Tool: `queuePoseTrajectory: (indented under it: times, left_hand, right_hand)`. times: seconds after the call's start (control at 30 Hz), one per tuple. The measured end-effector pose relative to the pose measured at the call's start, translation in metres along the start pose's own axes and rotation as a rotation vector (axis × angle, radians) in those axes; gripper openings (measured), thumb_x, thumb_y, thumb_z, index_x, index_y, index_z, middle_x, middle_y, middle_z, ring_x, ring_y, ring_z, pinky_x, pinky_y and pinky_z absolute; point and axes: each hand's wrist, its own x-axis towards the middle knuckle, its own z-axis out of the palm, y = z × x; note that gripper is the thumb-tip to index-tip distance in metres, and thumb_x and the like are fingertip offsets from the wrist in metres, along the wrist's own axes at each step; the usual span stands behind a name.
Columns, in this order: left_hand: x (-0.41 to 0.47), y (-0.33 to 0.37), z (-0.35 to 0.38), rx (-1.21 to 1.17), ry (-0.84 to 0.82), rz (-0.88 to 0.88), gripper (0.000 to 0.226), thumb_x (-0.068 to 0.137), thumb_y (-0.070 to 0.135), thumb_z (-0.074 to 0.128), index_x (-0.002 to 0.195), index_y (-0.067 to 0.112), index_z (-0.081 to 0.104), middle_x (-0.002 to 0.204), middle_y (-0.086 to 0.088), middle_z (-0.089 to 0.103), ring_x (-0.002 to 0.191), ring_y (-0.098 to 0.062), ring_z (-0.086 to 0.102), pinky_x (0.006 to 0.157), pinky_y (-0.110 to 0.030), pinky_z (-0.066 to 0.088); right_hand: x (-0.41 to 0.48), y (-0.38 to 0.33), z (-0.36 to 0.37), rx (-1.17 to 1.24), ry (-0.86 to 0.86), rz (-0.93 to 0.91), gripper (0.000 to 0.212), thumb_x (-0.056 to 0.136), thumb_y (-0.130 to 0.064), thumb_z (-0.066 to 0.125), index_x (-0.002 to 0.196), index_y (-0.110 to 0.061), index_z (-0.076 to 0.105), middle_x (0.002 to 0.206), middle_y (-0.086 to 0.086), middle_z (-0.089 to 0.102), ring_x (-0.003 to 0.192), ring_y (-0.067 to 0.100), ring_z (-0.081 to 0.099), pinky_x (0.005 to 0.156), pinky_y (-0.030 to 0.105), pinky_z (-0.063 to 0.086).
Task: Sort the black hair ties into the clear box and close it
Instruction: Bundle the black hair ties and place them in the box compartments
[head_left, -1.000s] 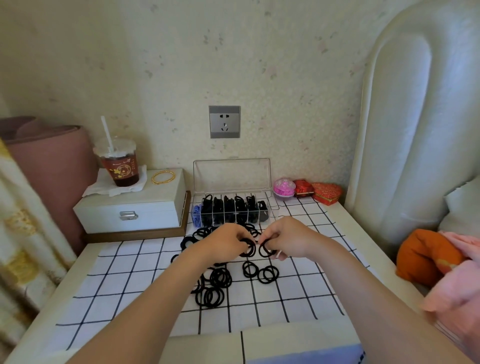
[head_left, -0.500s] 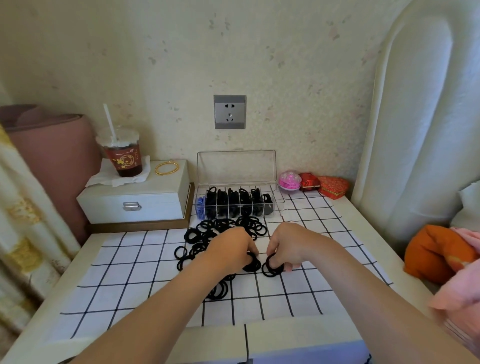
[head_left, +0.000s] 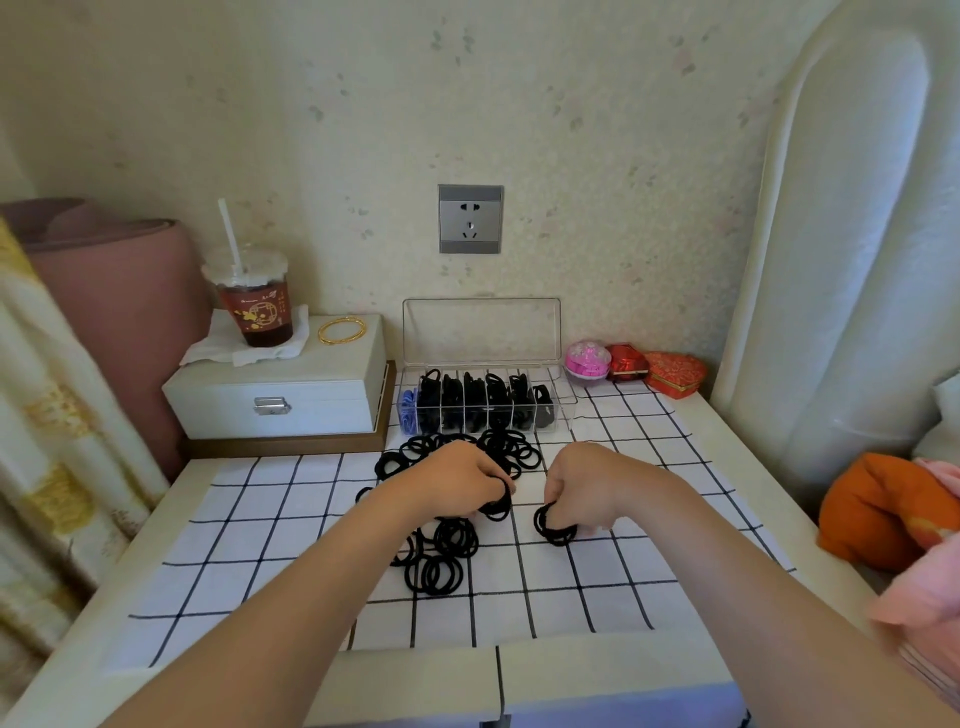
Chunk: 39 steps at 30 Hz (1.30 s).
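Hands drawn apart since half a second ago, bare cloth now between them. Left hand (head_left: 457, 486): fingers curled round a clump of black elastic hair ties (head_left: 496, 508), above the loose pile (head_left: 441, 566) on the white gridded cloth (head_left: 260, 545) of the bench (head_left: 415, 686). Clear plastic divided box (head_left: 483, 410) behind, lid (head_left: 480, 332) upright, compartments filled with black ties. Right hand (head_left: 587, 486): fingers pinch a second bundle (head_left: 553, 527), resting on the cloth

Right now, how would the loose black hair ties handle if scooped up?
Probably floppy and light: the hair ties are thin loops lying flat on the checked cloth. Likely to lift in tangled clumps, since many overlap. Unlikely to roll away.
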Motion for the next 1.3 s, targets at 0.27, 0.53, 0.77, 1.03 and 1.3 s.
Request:
queuePoseTrajectory:
  times: [0.27, 0.53, 0.77, 1.03, 1.3]
  left_hand:
    - [0.003, -0.003, -0.004, -0.337, 0.042, -0.112, 0.026, 0.09, 0.009, 0.066, 0.113, 0.017, 0.074, 0.1, -0.006, 0.073, 0.079, -0.016, 0.071, 0.073, -0.027, 0.061]
    - [0.0, 0.006, -0.006, -0.677, -0.06, -0.071, 0.011, 0.089, 0.012, 0.071, 0.096, 0.006, 0.077, 0.093, -0.006, 0.074, 0.088, -0.014, 0.072, 0.079, -0.028, 0.06]
    - [-0.003, 0.005, -0.016, -0.947, -0.199, -0.078, 0.022, 0.096, 0.01, 0.053, 0.11, -0.001, 0.068, 0.096, -0.013, 0.069, 0.087, -0.021, 0.068, 0.093, -0.039, 0.056]
    - [-0.008, -0.01, -0.025, -0.766, -0.1, -0.011, 0.026, 0.096, 0.004, 0.058, 0.12, 0.006, 0.069, 0.115, -0.011, 0.072, 0.109, -0.019, 0.068, 0.093, -0.03, 0.056]
    - [-0.028, -0.03, -0.049, -0.596, 0.02, 0.008, 0.025, 0.09, 0.007, 0.067, 0.113, 0.015, 0.073, 0.106, -0.006, 0.075, 0.099, -0.017, 0.072, 0.089, -0.031, 0.058]
  right_hand:
    - [-0.005, -0.003, -0.018, 0.591, 0.086, -0.148, 0.019, 0.085, -0.002, 0.07, 0.091, -0.018, 0.077, 0.079, 0.006, 0.077, 0.07, 0.013, 0.072, 0.062, 0.027, 0.058]
    - [-0.002, -0.022, -0.012, 0.884, 0.038, -0.206, 0.013, 0.089, 0.0, 0.068, 0.099, -0.004, 0.075, 0.082, 0.015, 0.076, 0.069, 0.019, 0.073, 0.056, 0.026, 0.057]
    - [0.005, -0.024, -0.009, 0.764, 0.227, -0.133, 0.009, 0.083, -0.005, 0.074, 0.08, -0.013, 0.077, 0.077, 0.017, 0.076, 0.063, 0.021, 0.071, 0.056, 0.028, 0.06]
    - [0.009, -0.039, -0.005, 0.662, 0.265, -0.239, 0.014, 0.083, -0.012, 0.072, 0.094, -0.018, 0.079, 0.083, 0.007, 0.077, 0.065, 0.01, 0.069, 0.05, 0.024, 0.054]
    - [0.016, -0.051, -0.004, 0.827, -0.067, -0.26, 0.03, 0.086, -0.013, 0.075, 0.116, -0.009, 0.072, 0.096, 0.009, 0.072, 0.075, 0.015, 0.067, 0.063, 0.029, 0.056]
